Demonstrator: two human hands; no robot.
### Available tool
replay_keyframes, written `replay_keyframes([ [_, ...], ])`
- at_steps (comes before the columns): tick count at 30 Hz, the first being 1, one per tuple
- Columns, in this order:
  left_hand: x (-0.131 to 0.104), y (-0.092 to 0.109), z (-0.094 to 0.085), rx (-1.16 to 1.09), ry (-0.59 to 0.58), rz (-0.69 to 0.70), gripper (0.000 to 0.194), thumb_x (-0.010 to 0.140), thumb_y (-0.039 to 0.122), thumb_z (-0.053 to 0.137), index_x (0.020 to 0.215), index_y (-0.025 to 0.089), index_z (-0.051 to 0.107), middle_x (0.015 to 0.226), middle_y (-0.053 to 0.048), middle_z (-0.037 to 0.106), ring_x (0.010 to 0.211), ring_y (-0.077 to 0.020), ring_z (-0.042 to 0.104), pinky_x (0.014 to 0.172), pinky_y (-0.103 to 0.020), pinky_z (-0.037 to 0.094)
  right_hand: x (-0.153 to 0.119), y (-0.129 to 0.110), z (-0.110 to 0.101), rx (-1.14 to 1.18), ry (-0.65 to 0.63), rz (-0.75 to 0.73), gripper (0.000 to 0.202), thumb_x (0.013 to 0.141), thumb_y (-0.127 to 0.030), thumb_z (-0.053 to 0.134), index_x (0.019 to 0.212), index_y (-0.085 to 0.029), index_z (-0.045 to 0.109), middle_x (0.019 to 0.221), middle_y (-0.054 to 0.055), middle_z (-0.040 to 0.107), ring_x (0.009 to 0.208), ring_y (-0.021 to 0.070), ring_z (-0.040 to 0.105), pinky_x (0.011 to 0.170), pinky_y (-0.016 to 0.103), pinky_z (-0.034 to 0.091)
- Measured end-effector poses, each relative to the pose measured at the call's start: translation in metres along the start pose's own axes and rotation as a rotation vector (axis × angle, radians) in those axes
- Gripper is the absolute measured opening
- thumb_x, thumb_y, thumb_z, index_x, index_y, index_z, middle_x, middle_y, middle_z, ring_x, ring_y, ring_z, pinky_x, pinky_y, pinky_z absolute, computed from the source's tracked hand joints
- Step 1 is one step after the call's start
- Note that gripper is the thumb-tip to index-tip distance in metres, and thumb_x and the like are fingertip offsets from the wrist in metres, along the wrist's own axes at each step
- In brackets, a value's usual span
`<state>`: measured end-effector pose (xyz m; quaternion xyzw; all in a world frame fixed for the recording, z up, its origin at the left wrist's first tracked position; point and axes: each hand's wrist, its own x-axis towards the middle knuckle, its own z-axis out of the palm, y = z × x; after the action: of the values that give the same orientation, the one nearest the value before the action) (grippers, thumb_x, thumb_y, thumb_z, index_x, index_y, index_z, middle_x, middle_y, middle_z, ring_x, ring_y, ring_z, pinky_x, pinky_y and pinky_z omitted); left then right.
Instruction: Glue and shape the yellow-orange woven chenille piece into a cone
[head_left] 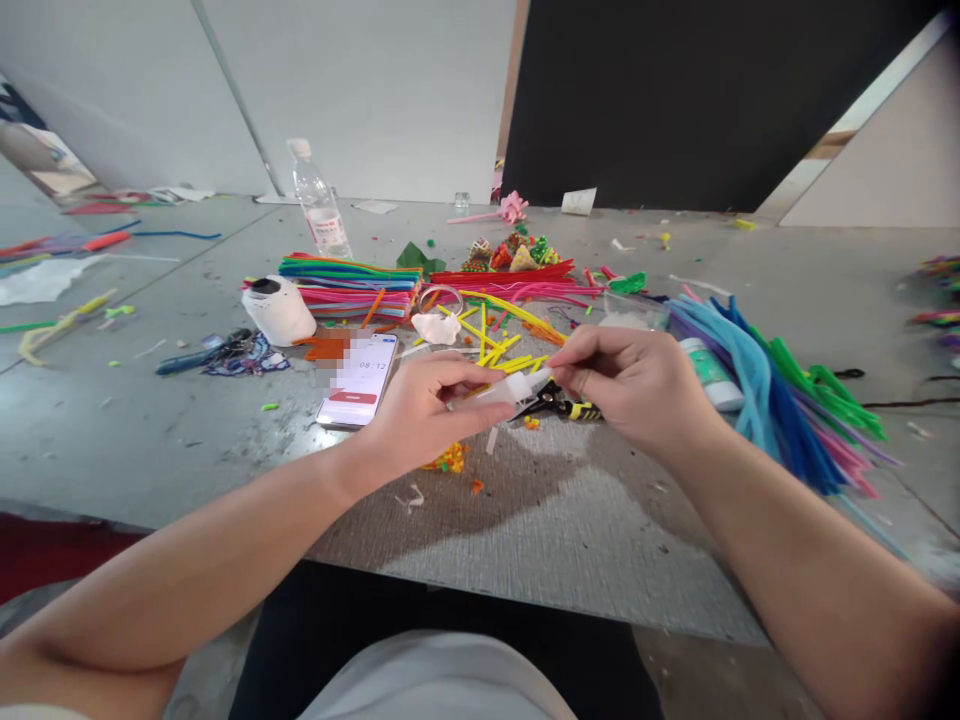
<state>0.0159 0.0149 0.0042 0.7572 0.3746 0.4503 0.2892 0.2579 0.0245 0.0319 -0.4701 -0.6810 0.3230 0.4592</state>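
Note:
My left hand [431,405] is wrapped round a small white glue bottle [511,390], which lies tilted with its nozzle toward the right. The fingertips of my right hand [619,385] pinch the nozzle end of the bottle. Behind and below the bottle are dark pliers or scissors with a yellow-black handle [583,411]. Cut yellow pipe cleaner pieces [491,345] lie just beyond my hands. A small yellow-orange beaded piece [450,459] sits below my left hand, partly hidden by it.
A phone [364,385] lies left of my left hand. Bundles of coloured pipe cleaners [352,285], a white glue container [279,312] and a water bottle [319,205] stand farther back. Blue pipe cleaners [780,400] and a white-green tub [710,375] are at the right.

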Motion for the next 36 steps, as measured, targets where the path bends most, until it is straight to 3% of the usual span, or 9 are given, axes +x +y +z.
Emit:
replay_keyframes([
  [4,0.005,0.001,0.001,0.048,0.008,-0.003,0.030,0.082,0.041,0.084,0.102,0.019,0.080,0.080,-0.003,0.069,0.065,-0.0119,0.052,0.058,-0.027,0.040,0.003,0.004,0.002,0.007,0.003,-0.023,0.011,0.077,-0.032,0.084,0.078,-0.023,0.078,0.069,0.002,0.070,0.061,0.0150,0.063,0.054,0.028,0.049],
  [7,0.011,0.005,0.000,0.056,-0.131,0.021,0.041,0.081,0.043,0.084,0.113,0.018,0.076,0.090,-0.004,0.073,0.071,-0.0137,0.058,0.063,-0.027,0.045,0.003,0.006,0.009,0.116,0.068,-0.044,0.020,0.079,-0.039,0.085,0.089,-0.024,0.078,0.072,0.002,0.071,0.060,0.0142,0.064,0.055,0.029,0.052],
  [10,0.014,0.010,-0.009,0.159,-0.263,0.052,0.030,0.083,0.040,0.083,0.103,0.019,0.075,0.092,-0.004,0.074,0.080,-0.0170,0.063,0.070,-0.029,0.050,0.002,0.010,0.017,0.222,0.080,-0.052,0.038,0.083,-0.053,0.080,0.106,-0.024,0.073,0.079,0.002,0.073,0.065,0.0158,0.067,0.063,0.032,0.058],
  [12,0.011,0.012,-0.024,0.203,-0.211,-0.008,0.025,0.084,0.035,0.082,0.102,0.020,0.075,0.097,-0.004,0.076,0.083,-0.0184,0.067,0.075,-0.031,0.053,0.003,0.013,0.018,0.170,0.069,-0.048,0.045,0.086,-0.062,0.073,0.107,-0.023,0.070,0.078,0.002,0.072,0.065,0.0158,0.066,0.061,0.032,0.056],
  [18,-0.031,-0.006,-0.122,0.212,0.221,-0.435,0.040,0.081,0.043,0.080,0.114,0.021,0.074,0.117,-0.004,0.079,0.104,-0.0251,0.073,0.093,-0.035,0.056,0.006,0.019,0.005,-0.118,0.021,-0.002,0.062,0.098,-0.070,0.047,0.059,-0.021,0.050,0.046,0.000,0.051,0.042,0.0123,0.048,0.044,0.028,0.036],
  [21,-0.060,-0.032,-0.177,0.457,0.421,-0.656,0.044,0.072,0.045,0.085,0.109,0.024,0.076,0.105,0.001,0.081,0.108,-0.0302,0.073,0.096,-0.038,0.053,0.009,0.026,0.007,-0.291,0.024,-0.053,0.055,0.104,-0.058,0.042,0.063,-0.022,0.050,0.054,0.003,0.056,0.049,0.0150,0.051,0.050,0.030,0.039],
  [25,-0.086,-0.063,-0.221,0.521,0.422,-0.835,0.047,0.067,0.047,0.085,0.106,0.022,0.074,0.099,0.002,0.083,0.104,-0.0313,0.074,0.086,-0.035,0.054,0.018,0.039,0.017,-0.496,-0.066,-0.190,0.018,0.097,-0.034,0.054,0.091,-0.020,0.064,0.095,0.012,0.073,0.088,0.0268,0.067,0.081,0.041,0.053],
  [30,-0.086,-0.077,-0.232,0.573,0.382,-0.824,0.048,0.063,0.051,0.085,0.100,0.022,0.075,0.095,0.002,0.082,0.102,-0.0293,0.072,0.078,-0.027,0.047,0.038,0.046,0.022,-0.672,-0.310,-0.320,0.026,0.088,-0.024,0.060,0.112,-0.018,0.069,0.125,0.017,0.070,0.127,0.0343,0.059,0.114,0.051,0.041],
  [36,-0.087,-0.067,-0.229,0.568,0.461,-0.784,0.047,0.061,0.056,0.087,0.091,0.025,0.067,0.083,0.007,0.072,0.089,-0.0224,0.067,0.071,-0.025,0.044,0.067,0.034,0.025,-0.831,-0.605,-0.361,0.039,0.080,-0.025,0.069,0.117,-0.015,0.071,0.117,0.016,0.073,0.113,0.0328,0.064,0.101,0.044,0.048],
])
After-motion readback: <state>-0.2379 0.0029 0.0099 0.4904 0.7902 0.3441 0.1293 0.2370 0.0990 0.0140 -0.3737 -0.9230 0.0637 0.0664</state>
